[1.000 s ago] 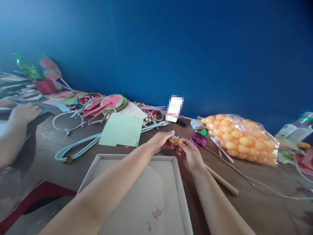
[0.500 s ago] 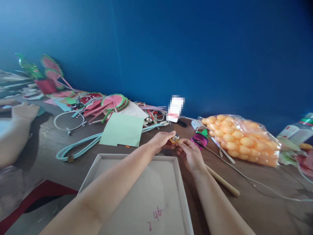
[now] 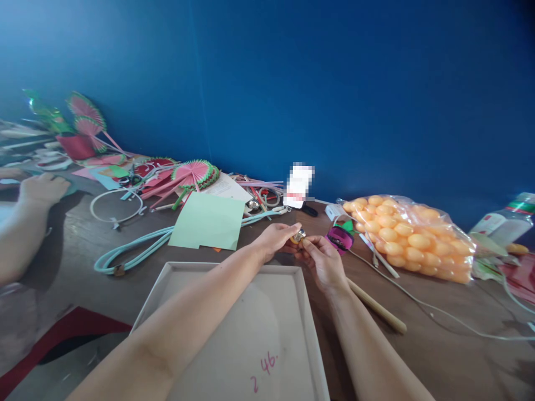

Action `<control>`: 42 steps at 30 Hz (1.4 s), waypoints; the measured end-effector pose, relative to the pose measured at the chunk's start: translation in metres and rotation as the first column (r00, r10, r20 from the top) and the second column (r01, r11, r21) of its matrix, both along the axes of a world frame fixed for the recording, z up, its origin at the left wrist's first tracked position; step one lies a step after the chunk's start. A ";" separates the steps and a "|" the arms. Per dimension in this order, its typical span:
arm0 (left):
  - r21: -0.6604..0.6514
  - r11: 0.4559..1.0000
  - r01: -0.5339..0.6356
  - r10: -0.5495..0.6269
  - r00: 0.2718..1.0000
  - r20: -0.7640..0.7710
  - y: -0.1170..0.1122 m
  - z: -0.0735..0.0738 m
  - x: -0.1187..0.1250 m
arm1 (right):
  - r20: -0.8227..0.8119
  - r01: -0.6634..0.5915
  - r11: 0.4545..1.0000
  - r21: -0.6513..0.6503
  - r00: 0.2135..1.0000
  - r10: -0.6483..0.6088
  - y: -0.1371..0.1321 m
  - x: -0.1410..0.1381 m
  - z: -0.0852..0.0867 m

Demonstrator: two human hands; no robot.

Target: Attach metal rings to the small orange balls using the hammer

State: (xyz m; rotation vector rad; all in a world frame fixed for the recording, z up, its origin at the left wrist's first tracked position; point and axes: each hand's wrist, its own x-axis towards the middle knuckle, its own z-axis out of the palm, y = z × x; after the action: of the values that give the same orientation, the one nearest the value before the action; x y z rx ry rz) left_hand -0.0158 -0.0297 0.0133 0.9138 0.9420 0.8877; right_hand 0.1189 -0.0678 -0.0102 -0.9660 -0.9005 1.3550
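A small shiny round piece, gold at the rim and silver inside, is held up just past the far edge of a shallow pale box lid. My left hand grips it from the left, thumb on top. From the right, my right hand pinches its lower edge between thumb and finger. Both hands are closed, and the fingers hide part of the piece. Just right of them lies a small purple pouch with green leaf shapes. A wooden stick lies beside my right forearm.
A clear bag of orange balls and a bottle stand right. Leftward are green card, pale-blue tubing, a white hoop and watermelon-patterned fans. A phone leans near the wall. Another person's hand is far left.
The whole view has shifted slightly, so things sit a little further left. Both hands stay on the small shiny piece, which looks turned a little.
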 end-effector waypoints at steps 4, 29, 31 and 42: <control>0.027 0.999 0.020 -0.019 1.000 -0.014 0.000 -0.001 0.000 | 0.044 0.018 1.000 -0.013 0.999 -0.018 0.000 0.000 0.001; -0.198 0.980 -0.034 0.062 0.989 0.136 0.001 0.008 -0.004 | 0.902 0.067 0.961 0.270 0.333 -0.277 -0.010 0.043 0.030; -0.230 0.967 -0.113 0.149 0.978 0.145 0.004 0.005 -0.004 | 0.981 0.051 0.980 0.191 -0.023 -0.190 -0.012 0.058 0.033; -0.261 0.940 -0.220 0.271 0.946 0.177 0.010 -0.001 -0.005 | 0.969 -0.096 0.995 0.036 -0.238 -0.058 -0.006 0.078 0.008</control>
State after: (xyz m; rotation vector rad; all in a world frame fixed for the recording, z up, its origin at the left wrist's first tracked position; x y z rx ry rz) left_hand -0.0212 -0.0192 0.0119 0.4902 0.9667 1.0373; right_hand 0.1973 -0.0736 -0.0020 -2.0406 -2.2076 0.0654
